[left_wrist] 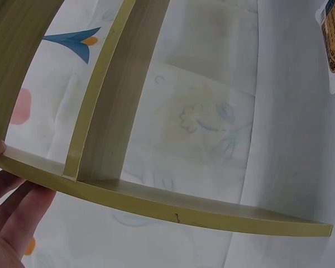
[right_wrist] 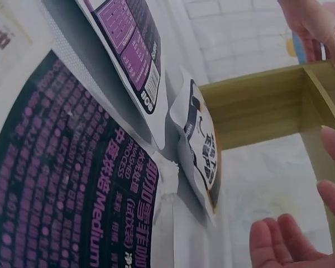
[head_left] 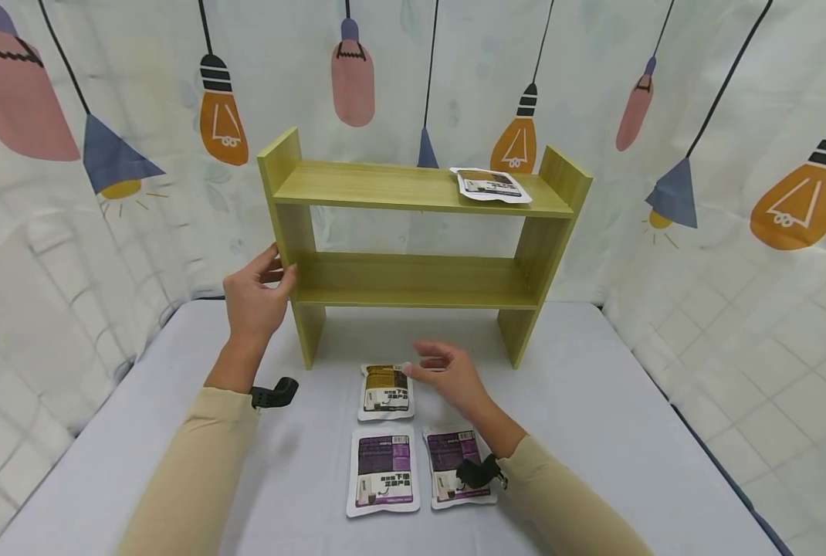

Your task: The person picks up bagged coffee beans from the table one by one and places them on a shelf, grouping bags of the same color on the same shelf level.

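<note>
At the left side panel of a two-tier wooden shelf (head_left: pixel 413 279), my left hand (head_left: pixel 256 297) grips the panel, thumb on one face and fingers on the other. The left wrist view shows these fingers (left_wrist: pixel 28 209) around the panel's edge. My right hand (head_left: pixel 458 380) hovers over the white table with fingers apart and nothing between them. Its thumb tip overlaps the right edge of a yellow-brown coffee pouch (head_left: pixel 387 395) in the head view. Nearer me lie two purple coffee pouches, one on the left (head_left: pixel 384 475) and one partly under my right wrist (head_left: pixel 448 455).
Another brown-labelled pouch (head_left: pixel 489 186) lies on the shelf's upper board, toward the right end. The shelf stands at the back of the white-covered table (head_left: pixel 580 432). Behind it hangs a curtain (head_left: pixel 413 69) printed with lamps.
</note>
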A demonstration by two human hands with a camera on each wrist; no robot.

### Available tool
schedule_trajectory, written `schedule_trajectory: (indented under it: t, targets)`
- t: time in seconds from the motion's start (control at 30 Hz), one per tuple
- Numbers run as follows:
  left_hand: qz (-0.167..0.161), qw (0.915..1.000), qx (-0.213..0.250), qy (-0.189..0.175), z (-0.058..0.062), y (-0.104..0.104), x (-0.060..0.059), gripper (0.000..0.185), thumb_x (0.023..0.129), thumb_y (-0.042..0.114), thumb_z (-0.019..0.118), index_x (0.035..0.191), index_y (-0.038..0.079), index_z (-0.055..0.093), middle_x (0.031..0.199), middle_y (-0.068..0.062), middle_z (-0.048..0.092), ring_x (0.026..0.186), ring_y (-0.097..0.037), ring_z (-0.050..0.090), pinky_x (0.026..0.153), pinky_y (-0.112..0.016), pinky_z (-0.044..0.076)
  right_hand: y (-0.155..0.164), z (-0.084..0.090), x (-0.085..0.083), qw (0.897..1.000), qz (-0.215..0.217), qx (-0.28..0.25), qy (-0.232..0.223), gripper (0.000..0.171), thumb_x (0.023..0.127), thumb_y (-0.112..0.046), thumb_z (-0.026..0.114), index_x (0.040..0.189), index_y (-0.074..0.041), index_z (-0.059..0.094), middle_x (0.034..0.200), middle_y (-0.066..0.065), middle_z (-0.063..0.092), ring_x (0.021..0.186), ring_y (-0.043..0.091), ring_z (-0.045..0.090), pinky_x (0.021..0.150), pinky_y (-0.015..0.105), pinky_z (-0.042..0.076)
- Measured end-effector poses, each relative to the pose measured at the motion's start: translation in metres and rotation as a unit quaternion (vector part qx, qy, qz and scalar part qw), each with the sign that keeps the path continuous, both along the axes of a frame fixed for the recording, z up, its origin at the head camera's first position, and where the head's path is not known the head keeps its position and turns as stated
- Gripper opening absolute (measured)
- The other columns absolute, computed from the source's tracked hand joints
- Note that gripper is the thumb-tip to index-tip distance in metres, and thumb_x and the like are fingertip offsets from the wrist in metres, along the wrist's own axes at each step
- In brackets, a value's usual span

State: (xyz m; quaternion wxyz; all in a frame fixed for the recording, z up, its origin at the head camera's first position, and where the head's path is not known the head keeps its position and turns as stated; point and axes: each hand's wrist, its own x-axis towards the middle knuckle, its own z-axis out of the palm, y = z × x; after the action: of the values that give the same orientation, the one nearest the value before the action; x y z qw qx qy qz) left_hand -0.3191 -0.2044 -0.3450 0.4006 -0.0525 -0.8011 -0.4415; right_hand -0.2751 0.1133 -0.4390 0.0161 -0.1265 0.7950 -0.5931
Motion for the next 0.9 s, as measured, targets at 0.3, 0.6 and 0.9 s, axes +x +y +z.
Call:
schedule_trajectory:
  t: [0.3,0.6,0.9]
  targets:
    - [0.000,1.0000,0.003,-0.002,0.000,0.000,0.000,0.044,0.097,0.017,0.068,0.140,0.022,0.064,0.118,-0.014,0.077,0.097,-0.033,0.077,0.085,-0.053,0.059,-0.008,-0.003,-0.005,0.998,-0.002,0.023,-0.064,0.058,0.084,-0.034,0.085,0.137,-0.017,0.067,0.141,0.023,0.060,0.123,0.036,0.063,0.092,0.045,0.059]
    - [0.002,0.9999,-0.001,0.011,0.001,0.000,0.000,0.043,0.094,0.012,0.068,0.137,0.018,0.068,0.112,-0.016,0.078,0.093,-0.032,0.078,0.082,-0.047,0.061,-0.016,-0.010,-0.012,0.991,0.026,0.037,-0.123,0.068,0.081,-0.028,0.088,0.141,-0.009,0.062,0.138,0.027,0.060,0.115,0.035,0.066,0.089,0.047,0.060]
    - [-0.003,0.9999,0.006,0.012,-0.001,-0.001,-0.002,0.044,0.094,0.012,0.068,0.137,0.018,0.067,0.112,-0.018,0.077,0.092,-0.034,0.078,0.082,-0.040,0.063,-0.026,-0.011,-0.011,0.989,0.029,0.097,-0.108,0.066,0.079,-0.030,0.089,0.138,-0.013,0.065,0.144,0.019,0.056,0.120,0.034,0.061,0.082,0.040,0.060]
